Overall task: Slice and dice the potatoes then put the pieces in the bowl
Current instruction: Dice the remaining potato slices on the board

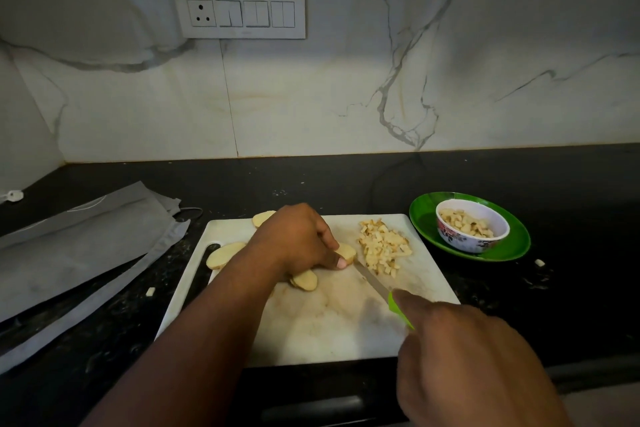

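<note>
You are looking down at a white cutting board lying on a dark counter, with a white marble-veined wall behind it. Your left hand reaches across the board, its fingers curled down over a potato slice and pinning it flat near the middle of the board; the thumb tip shows at the slice's near edge. Your right hand comes in from the lower right and grips a knife with a bright green handle, the index finger stretched along the top. The blade runs up and to the left, its tip close to the held slice.

More potato slices lie on the board: one just below your left hand, one to its left by the board's handle slot, and one at the far edge, partly hidden by the hand. A heap of diced potato sits on the right part of the board, just beside the blade.

To the right of the board, a small white bowl with a floral pattern stands on a green plate and holds diced potato. A stray potato piece lies on the counter near the plate and another left of the board. A crumpled grey cloth covers the counter's left side. A white switch panel with a socket is on the wall.
</note>
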Tool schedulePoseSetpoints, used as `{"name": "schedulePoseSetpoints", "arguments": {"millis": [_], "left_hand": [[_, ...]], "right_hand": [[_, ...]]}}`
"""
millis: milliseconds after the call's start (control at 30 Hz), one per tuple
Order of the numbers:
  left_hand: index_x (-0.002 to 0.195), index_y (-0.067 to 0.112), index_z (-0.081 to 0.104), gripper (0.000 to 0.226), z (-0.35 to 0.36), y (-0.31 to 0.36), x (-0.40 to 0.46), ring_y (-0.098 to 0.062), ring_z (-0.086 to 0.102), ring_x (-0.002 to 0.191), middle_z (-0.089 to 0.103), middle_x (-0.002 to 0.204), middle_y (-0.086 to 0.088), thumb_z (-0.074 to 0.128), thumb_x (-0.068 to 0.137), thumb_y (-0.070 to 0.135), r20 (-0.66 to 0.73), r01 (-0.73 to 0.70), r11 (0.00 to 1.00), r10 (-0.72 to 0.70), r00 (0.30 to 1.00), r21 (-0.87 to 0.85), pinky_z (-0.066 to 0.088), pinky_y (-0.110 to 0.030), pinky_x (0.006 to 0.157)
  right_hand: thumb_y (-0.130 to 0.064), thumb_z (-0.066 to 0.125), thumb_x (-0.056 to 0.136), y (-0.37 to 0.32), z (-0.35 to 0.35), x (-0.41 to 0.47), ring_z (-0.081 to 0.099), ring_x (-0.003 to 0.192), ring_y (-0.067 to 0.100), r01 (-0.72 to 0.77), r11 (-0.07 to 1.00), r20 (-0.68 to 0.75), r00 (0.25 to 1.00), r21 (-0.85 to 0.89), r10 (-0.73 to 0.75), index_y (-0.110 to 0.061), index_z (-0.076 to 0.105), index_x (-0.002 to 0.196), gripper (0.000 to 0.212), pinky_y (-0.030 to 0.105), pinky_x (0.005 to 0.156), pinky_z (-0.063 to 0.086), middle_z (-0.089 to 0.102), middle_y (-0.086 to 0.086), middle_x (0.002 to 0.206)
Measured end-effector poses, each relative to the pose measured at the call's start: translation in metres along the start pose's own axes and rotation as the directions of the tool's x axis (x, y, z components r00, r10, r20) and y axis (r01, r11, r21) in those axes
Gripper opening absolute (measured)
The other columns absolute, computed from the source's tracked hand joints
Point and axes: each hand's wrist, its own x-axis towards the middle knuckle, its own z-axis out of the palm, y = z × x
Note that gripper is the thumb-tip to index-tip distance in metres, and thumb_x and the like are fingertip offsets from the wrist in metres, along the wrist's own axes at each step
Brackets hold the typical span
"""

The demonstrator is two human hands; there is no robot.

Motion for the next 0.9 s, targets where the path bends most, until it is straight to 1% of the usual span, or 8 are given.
{"name": "schedulePoseSetpoints", "arguments": {"millis": [67, 267, 367, 500, 667, 733, 800, 900], "left_hand": [[0.096, 0.028, 0.083, 0.025, -0.001, 0.000, 0.000, -0.007, 0.068, 0.090, 0.076, 0.096, 0.014, 0.092, 0.075, 0.040, -0.004, 0.000, 1.000, 0.000, 1.000, 0.001, 0.058, -0.030, 0.086], [0.095, 0.027, 0.084, 0.025, -0.001, 0.001, -0.003, -0.007, 0.068, 0.088, 0.077, 0.093, 0.013, 0.092, 0.075, 0.039, -0.002, -0.004, 1.000, 0.004, 1.000, 0.006, 0.055, -0.026, 0.079], [0.094, 0.027, 0.084, 0.024, -0.001, 0.000, -0.002, -0.007, 0.068, 0.088, 0.077, 0.092, 0.012, 0.092, 0.075, 0.040, 0.006, 0.004, 1.000, -0.004, 1.000, 0.001, 0.056, -0.027, 0.081], [0.092, 0.028, 0.083, 0.024, -0.001, -0.001, 0.001, -0.008, 0.069, 0.091, 0.077, 0.093, 0.012, 0.092, 0.074, 0.039, 0.004, 0.011, 1.000, -0.011, 1.000, -0.010, 0.057, -0.030, 0.086], [0.091, 0.029, 0.084, 0.023, -0.001, -0.003, 0.002, -0.008, 0.069, 0.090, 0.077, 0.093, 0.014, 0.093, 0.073, 0.041, 0.006, -0.004, 1.000, 0.004, 1.000, -0.005, 0.059, -0.034, 0.088], [0.095, 0.029, 0.084, 0.025, -0.003, -0.003, -0.001, -0.007, 0.069, 0.091, 0.077, 0.096, 0.015, 0.091, 0.076, 0.043, 0.010, -0.032, 0.999, 0.032, 0.999, 0.031, 0.059, -0.032, 0.088], [0.102, 0.030, 0.083, 0.026, -0.006, -0.002, -0.004, -0.006, 0.067, 0.094, 0.076, 0.102, 0.016, 0.088, 0.080, 0.043, 0.016, -0.065, 0.994, 0.064, 0.998, 0.090, 0.056, -0.029, 0.087], [0.107, 0.030, 0.082, 0.026, -0.008, 0.000, -0.008, -0.005, 0.065, 0.094, 0.075, 0.108, 0.017, 0.085, 0.084, 0.041, 0.021, -0.084, 0.989, 0.082, 0.996, 0.121, 0.052, -0.026, 0.084]], "right_hand": [[-0.047, 0.041, 0.092, 0.000, -0.005, -0.002, 0.056, 0.119, 0.010, 0.004, 1.000, 0.002, 1.000, -0.016, -0.004, -0.043, 0.022, 0.152, 0.062, 0.025, 0.097, 0.047, 0.057, -0.014, 0.129], [-0.037, 0.044, 0.091, -0.011, 0.012, 0.031, 0.061, 0.106, 0.013, 0.014, 0.997, -0.092, 0.996, -0.074, -0.021, -0.034, 0.033, 0.151, 0.061, 0.027, 0.083, 0.048, 0.062, -0.008, 0.121], [-0.031, 0.046, 0.090, -0.016, 0.025, 0.042, 0.063, 0.105, 0.015, 0.001, 0.998, -0.078, 0.997, -0.069, -0.007, -0.031, 0.038, 0.148, 0.059, 0.028, 0.082, 0.048, 0.063, -0.007, 0.119], [-0.036, 0.043, 0.091, -0.008, 0.027, 0.026, 0.061, 0.107, 0.012, 0.021, 0.999, -0.048, 0.999, -0.038, -0.022, -0.035, 0.031, 0.151, 0.061, 0.026, 0.086, 0.048, 0.062, -0.009, 0.119], [-0.050, 0.039, 0.096, 0.003, 0.003, -0.002, 0.052, 0.124, 0.005, -0.026, 0.999, 0.020, 0.999, 0.018, 0.026, -0.053, 0.017, 0.151, 0.059, 0.020, 0.100, 0.042, 0.054, -0.018, 0.134], [-0.052, 0.038, 0.097, 0.005, -0.006, -0.007, 0.049, 0.127, 0.004, -0.035, 0.999, 0.039, 0.999, 0.031, 0.034, -0.056, 0.015, 0.150, 0.058, 0.018, 0.102, 0.040, 0.050, -0.020, 0.137], [-0.051, 0.039, 0.095, 0.003, -0.009, -0.006, 0.053, 0.123, 0.005, -0.028, 1.000, 0.005, 1.000, 0.013, 0.027, -0.053, 0.019, 0.150, 0.059, 0.019, 0.098, 0.043, 0.054, -0.019, 0.133], [-0.043, 0.040, 0.093, -0.003, 0.000, 0.012, 0.061, 0.108, 0.009, -0.009, 0.999, -0.102, 0.995, -0.047, 0.005, -0.044, 0.029, 0.151, 0.059, 0.024, 0.086, 0.048, 0.063, -0.014, 0.119]]}}
